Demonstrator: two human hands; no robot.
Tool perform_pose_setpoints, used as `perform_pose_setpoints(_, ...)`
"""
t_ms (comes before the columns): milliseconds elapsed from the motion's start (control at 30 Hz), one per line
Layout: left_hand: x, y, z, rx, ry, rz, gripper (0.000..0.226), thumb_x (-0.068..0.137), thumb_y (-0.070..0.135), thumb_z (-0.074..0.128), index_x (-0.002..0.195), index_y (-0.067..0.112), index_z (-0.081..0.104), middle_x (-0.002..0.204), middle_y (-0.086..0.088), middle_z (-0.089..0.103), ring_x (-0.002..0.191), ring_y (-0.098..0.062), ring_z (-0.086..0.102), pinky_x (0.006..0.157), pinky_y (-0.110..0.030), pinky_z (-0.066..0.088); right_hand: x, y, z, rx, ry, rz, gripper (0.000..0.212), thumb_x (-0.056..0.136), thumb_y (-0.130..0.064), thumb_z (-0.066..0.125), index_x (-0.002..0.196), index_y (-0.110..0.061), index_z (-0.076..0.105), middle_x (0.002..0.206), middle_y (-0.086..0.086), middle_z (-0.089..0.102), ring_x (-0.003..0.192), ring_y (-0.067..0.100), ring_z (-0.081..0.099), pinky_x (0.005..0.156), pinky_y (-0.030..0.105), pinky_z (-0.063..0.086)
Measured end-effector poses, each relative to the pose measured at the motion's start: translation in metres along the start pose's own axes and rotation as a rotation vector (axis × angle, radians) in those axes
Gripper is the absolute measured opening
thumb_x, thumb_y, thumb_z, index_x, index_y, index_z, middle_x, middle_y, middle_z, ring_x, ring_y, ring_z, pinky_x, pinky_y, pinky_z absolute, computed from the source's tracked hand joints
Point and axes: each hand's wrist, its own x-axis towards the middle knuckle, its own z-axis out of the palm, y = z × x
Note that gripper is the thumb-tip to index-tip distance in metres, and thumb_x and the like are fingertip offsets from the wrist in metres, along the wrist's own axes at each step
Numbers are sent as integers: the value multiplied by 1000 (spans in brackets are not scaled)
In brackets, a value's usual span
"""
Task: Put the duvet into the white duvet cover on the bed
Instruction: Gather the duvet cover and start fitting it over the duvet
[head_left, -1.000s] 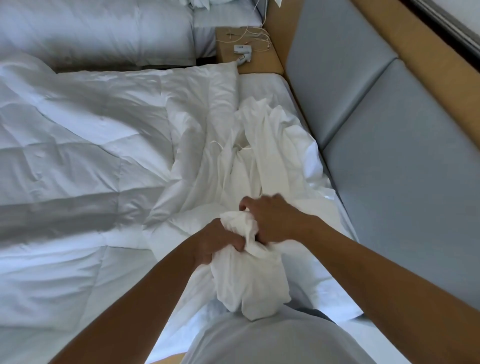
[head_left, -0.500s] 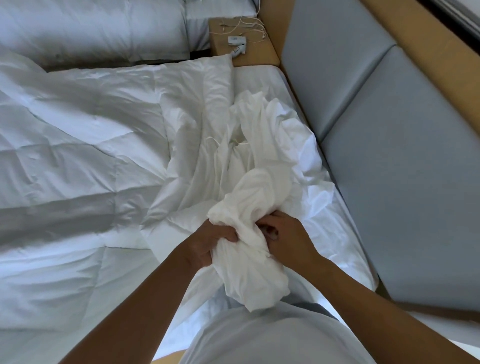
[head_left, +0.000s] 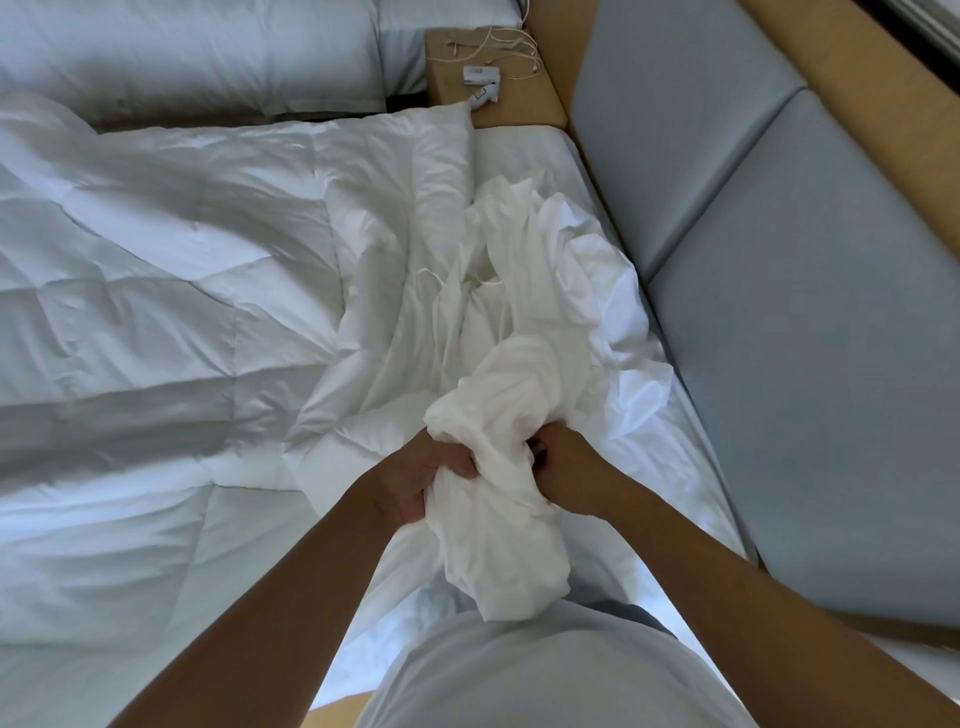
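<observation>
- Shirt (head_left: 545, 675) filling the bottom edge, cutting off everything below the forearms.
- Left hand (head_left: 421, 480) gripping a gathered wad of the white duvet cover (head_left: 493, 457), fingers curling into the cloth and mostly hiding in it.
- Right hand (head_left: 571, 475) clutching the same wad from the other side, fingertips disappearing under folds.
- Loose end of the cover hanging down against the shirt; the rest trailing away in a crumpled heap along the right side of the bed (head_left: 524, 150). Its opening is getting lost among the folds.
- Duvet (head_left: 156, 312) lying spread over the bed's left and middle, outside the cover, its right border bunching against the heap; its left side running out of frame.
- Bare strip of mattress showing between the heap and the grey padded panels (head_left: 779, 270), which are hemming the bed in on the right.
- Nightstand (head_left: 519, 104) standing at the far corner, carrying a small white device (head_left: 480, 78) and thin cables (head_left: 498, 44), too small to identify.
- Second bed (head_left: 208, 52) lying beyond a narrow dark gap, cut off by the top edge.
</observation>
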Motion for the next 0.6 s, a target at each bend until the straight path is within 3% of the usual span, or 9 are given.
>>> perform_pose_setpoints(100,0,-2,-4,-30,33,-13,54,51,0,71,104,11,77,105,-18,73,97,-35,72,78,-43,59,0,0,11,-103,55,3,28,87,-4,54,74,-29,50,69,-17,47,68,6,48,60,18,35)
perform_pose_setpoints(267,-1,3,-3,0,88,-58,60,48,4,71,109,6,73,106,-21,71,97,-37,70,80,-45,58,-17,2,24,124,278,-88,46,85,0,62,62,-36,45,55,-17,52,54,3,46,56,15,34)
perform_pose_setpoints(433,-3,5,-3,38,182,-90,63,50,3,68,113,2,69,102,-21,70,91,-37,70,74,-42,58,-20,4,17,215,303,-56,52,84,5,60,63,-42,53,57,-20,55,51,1,48,53,12,39)
perform_pose_setpoints(533,-6,4,-8,147,283,-104,56,44,1,66,99,-11,66,87,-21,63,81,-34,64,71,-37,54,-20,5,7,248,282,17,28,85,5,63,78,-21,68,65,-14,62,55,-1,53,58,12,42)
perform_pose_setpoints(600,-12,2,-14,192,337,-127,24,45,0,62,67,-10,62,66,-15,59,67,-30,60,63,-29,52,-19,6,-2,258,273,33,22,85,2,69,82,-20,70,75,-14,68,66,-4,59,66,10,44)
